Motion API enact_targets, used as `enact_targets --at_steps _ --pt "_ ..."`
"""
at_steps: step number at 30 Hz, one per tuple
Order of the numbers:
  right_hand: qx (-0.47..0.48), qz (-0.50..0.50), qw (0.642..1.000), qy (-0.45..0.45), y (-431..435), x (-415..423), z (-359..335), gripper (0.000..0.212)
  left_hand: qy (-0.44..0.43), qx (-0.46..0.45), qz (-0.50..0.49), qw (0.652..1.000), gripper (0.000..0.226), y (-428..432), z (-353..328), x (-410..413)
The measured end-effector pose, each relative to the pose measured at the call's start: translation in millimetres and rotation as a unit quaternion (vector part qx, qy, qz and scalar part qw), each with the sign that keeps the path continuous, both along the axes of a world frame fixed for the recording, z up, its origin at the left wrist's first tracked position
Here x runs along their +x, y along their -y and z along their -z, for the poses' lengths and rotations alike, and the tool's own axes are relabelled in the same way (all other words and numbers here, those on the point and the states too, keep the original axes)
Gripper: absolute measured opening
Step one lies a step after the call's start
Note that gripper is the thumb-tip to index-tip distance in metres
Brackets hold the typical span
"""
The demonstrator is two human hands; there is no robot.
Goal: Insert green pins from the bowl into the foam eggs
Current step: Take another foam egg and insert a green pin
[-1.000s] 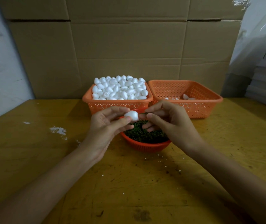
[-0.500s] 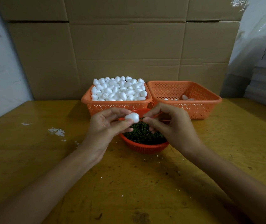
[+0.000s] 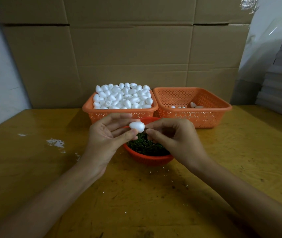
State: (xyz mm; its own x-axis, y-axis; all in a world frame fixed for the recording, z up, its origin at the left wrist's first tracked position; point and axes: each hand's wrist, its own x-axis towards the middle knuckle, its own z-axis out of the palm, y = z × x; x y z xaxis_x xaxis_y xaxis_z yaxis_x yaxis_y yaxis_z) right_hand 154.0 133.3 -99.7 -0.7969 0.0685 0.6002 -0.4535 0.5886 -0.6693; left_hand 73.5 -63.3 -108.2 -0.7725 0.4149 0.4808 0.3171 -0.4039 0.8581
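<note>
Both hands have barely shifted above the bowl [image 3: 150,159] of green pins [image 3: 145,146]: my left hand [image 3: 106,138] grips the foam egg [image 3: 136,126], my right hand [image 3: 174,140] pinches at its end, pin hidden, presumably going in.

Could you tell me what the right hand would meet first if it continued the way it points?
Likely the foam egg held by the left hand; the right hand looks nearly touching it.
</note>
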Motion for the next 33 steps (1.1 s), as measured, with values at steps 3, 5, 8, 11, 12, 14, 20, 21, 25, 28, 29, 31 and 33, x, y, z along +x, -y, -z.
enact_targets --at_steps 3,5,8,11,12,14,20,21,25,28,29,31,33 --pt "0.0 0.0 1.0 0.011 0.9 -1.1 1.2 0.012 -0.005 -0.002 0.017 1.0 0.043 1.2 -0.9 -1.0" --pt "-0.027 -0.009 0.999 0.024 1.2 -1.5 2.0 0.011 -0.013 -0.005 0.033 0.999 0.04 1.4 -1.4 -0.6" --pt "-0.037 -0.017 0.999 0.022 2.1 -1.9 3.0 0.018 -0.029 -0.015 0.053 0.998 0.04 1.0 -2.6 0.9" --pt "-0.034 -0.02 0.999 0.015 2.1 -2.3 3.9 0.024 -0.04 -0.022 0.065 0.997 0.04 0.6 -4.1 3.1" --pt "-0.035 -0.021 0.999 0.013 1.8 -2.3 4.2 0.024 -0.042 -0.024 0.067 0.997 0.04 0.6 -4.6 3.7" --pt "-0.035 -0.022 0.999 0.011 1.7 -2.1 4.2 0.024 -0.045 -0.024 0.069 0.996 0.04 0.3 -5.2 5.0" --pt "-0.032 -0.02 0.999 0.012 3.2 -1.6 4.2 0.025 -0.071 -0.031 0.075 0.994 0.039 -1.2 -6.4 8.6" --pt "-0.029 -0.018 0.999 0.011 3.3 -1.5 4.3 0.026 -0.077 -0.033 0.074 0.994 0.04 -1.8 -6.3 9.2" --pt "-0.018 -0.016 1.0 0.007 5.5 -0.5 4.5 0.026 -0.099 -0.049 0.053 0.992 0.042 -4.8 -3.1 11.7" --pt "-0.012 -0.01 1.0 0.01 7.8 -0.7 5.2 0.025 -0.111 -0.055 0.044 0.991 0.042 -7.2 -1.7 13.7" --pt "-0.016 -0.012 1.0 0.01 8.1 -0.5 5.2 0.026 -0.113 -0.054 0.043 0.991 0.042 -7.3 -1.6 13.7" --pt "-0.016 -0.018 1.0 0.011 8.3 -0.2 5.5 0.026 -0.114 -0.051 0.042 0.991 0.041 -6.9 -1.5 12.7" --pt "-0.009 -0.02 1.0 0.011 7.7 -0.1 6.0 0.025 -0.117 -0.05 0.037 0.991 0.039 -6.5 -0.9 11.8"
